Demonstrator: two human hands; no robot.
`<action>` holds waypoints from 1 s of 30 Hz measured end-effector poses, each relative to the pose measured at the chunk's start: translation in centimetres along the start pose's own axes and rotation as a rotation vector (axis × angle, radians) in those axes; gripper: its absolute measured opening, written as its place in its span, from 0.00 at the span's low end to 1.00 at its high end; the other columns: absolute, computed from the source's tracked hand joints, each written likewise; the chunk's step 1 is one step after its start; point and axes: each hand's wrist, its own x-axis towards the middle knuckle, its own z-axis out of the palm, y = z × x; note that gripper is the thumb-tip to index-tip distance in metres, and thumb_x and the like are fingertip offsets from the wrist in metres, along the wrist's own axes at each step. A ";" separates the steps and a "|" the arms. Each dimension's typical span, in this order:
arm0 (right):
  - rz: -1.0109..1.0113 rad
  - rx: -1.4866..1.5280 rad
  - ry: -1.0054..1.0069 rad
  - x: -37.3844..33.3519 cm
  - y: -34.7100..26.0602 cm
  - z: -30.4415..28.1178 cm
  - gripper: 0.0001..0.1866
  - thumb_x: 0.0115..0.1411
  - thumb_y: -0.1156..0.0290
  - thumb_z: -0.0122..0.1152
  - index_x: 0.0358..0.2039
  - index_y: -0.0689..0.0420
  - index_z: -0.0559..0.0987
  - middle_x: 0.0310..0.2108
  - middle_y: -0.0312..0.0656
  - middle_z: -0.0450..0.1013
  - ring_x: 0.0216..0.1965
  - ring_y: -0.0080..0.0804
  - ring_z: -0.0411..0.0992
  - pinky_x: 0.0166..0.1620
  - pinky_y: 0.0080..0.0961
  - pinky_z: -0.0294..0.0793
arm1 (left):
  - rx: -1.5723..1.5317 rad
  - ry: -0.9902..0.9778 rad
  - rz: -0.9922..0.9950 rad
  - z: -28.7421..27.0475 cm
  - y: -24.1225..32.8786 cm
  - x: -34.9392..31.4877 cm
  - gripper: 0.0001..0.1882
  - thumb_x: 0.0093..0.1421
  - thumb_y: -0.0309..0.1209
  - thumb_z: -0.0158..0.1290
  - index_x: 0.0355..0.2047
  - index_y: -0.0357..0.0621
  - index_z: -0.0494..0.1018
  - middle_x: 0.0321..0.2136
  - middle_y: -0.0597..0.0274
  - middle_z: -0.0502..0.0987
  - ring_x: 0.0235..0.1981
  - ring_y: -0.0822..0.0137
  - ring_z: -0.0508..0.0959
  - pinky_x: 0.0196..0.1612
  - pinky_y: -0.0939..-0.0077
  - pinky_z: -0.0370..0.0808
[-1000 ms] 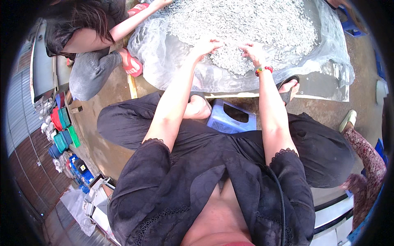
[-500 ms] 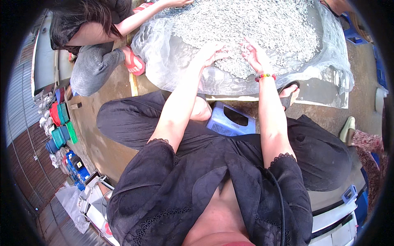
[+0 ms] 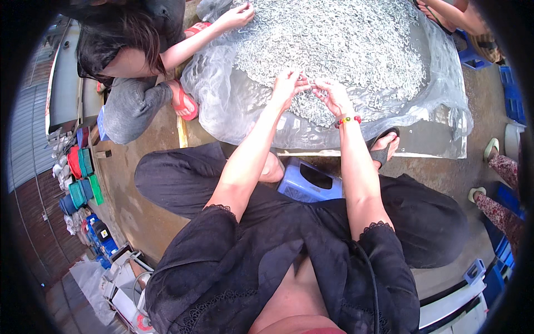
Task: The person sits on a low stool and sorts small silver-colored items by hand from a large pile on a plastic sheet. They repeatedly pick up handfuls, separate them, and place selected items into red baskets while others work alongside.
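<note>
A broad heap of small, slender silvery-white pieces [image 3: 328,42], which look like tiny fish, lies spread on a sheet of translucent netting [image 3: 214,111]. Over the heap's near edge, my left hand [image 3: 288,89] has its fingers bent together in a pinch. Close beside it, my right hand [image 3: 332,97], with a beaded bracelet on the wrist, is pinched too, fingertips pointing at the left ones. Anything between the fingertips is too small to make out. Whether the two hands touch cannot be told.
A co-worker's hand [image 3: 239,16] reaches to the heap's far left. At the far right another person's arm [image 3: 459,16] shows. A blue plastic stool [image 3: 303,182] stands between my knees. Stacked coloured baskets [image 3: 82,158] are at the left; a person in patterned trousers [image 3: 503,214] is at the right.
My hands have come closer together, the right moving left, and their fingers have drawn in from a looser spread. The view has shifted slightly. The co-worker's hand shows more fully.
</note>
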 end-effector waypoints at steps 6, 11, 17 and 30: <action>0.017 0.060 0.088 -0.1 0.7 0.1 0.06 0.52 0.79 0.55 0.32 0.65 0.74 0.28 0.43 0.71 0.30 0.30 0.71 0.32 0.21 0.73 | 0.724 0.205 0.530 2.3 -0.6 -1.5 0.07 0.58 0.28 0.44 0.33 0.40 0.71 0.24 0.60 0.72 0.26 0.68 0.74 0.30 0.74 0.69; 0.013 0.210 0.143 0.5 0.6 0.9 0.07 0.50 0.81 0.56 0.31 0.67 0.73 0.26 0.46 0.71 0.27 0.33 0.71 0.33 0.26 0.76 | 0.912 0.284 0.707 1.9 -0.6 -2.1 0.08 0.58 0.26 0.44 0.36 0.42 0.71 0.27 0.60 0.74 0.27 0.67 0.74 0.29 0.75 0.70; 0.141 0.417 0.138 0.9 0.9 -1.0 0.06 0.51 0.82 0.54 0.31 0.68 0.72 0.31 0.47 0.70 0.31 0.35 0.71 0.35 0.27 0.77 | 1.114 0.105 1.054 2.4 0.0 -3.3 0.09 0.53 0.20 0.47 0.35 0.39 0.69 0.27 0.54 0.71 0.31 0.55 0.71 0.33 0.65 0.69; -0.057 -0.157 0.095 -0.2 0.6 1.8 0.13 0.50 0.79 0.54 0.38 0.67 0.69 0.22 0.45 0.71 0.19 0.32 0.72 0.25 0.22 0.75 | 0.967 0.187 0.682 1.2 -0.9 -3.1 0.09 0.53 0.24 0.50 0.37 0.40 0.71 0.30 0.52 0.75 0.33 0.57 0.76 0.35 0.69 0.72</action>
